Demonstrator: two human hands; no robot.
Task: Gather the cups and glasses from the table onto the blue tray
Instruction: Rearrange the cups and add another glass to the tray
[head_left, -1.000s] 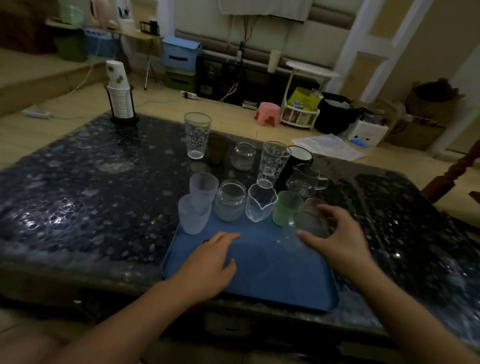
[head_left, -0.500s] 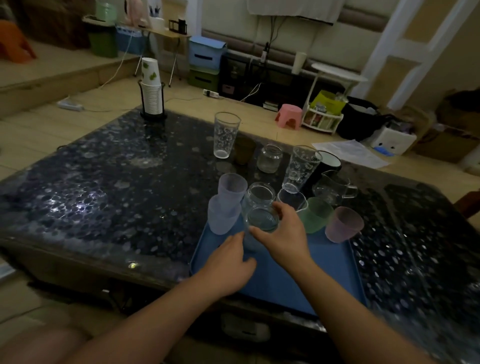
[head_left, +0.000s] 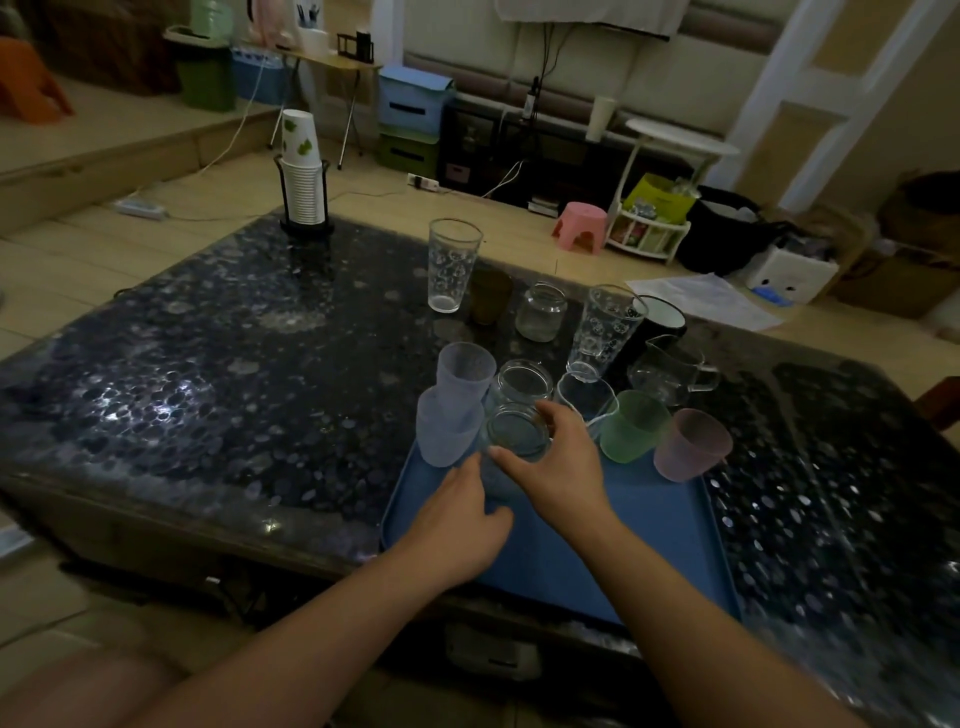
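Note:
The blue tray (head_left: 649, 540) lies at the table's near edge. Along its far side stand two frosted lilac cups (head_left: 452, 405), a clear jar (head_left: 522, 382), a clear beaker (head_left: 587, 397), a green cup (head_left: 636, 426) and a pink cup (head_left: 691, 444). My right hand (head_left: 553, 467) grips a clear glass (head_left: 517, 431) just in front of the jar, over the tray. My left hand (head_left: 460, 525) rests with relaxed fingers on the tray's left part. Behind the tray stand two tall patterned glasses (head_left: 451, 265), a brown cup (head_left: 489, 296), a small jar (head_left: 540, 312), a black mug (head_left: 660, 317) and a glass pitcher (head_left: 670, 369).
The dark pebble-patterned table (head_left: 208, 364) carries a stack of paper cups in a black holder (head_left: 302, 176) at its far left corner. Beyond it on the floor are a pink stool (head_left: 581, 227), a white rack, boxes and papers.
My right hand carried the clear glass leftwards from the tray's right side to just in front of the jar. The pink cup now stands uncovered. My left hand stayed on the tray.

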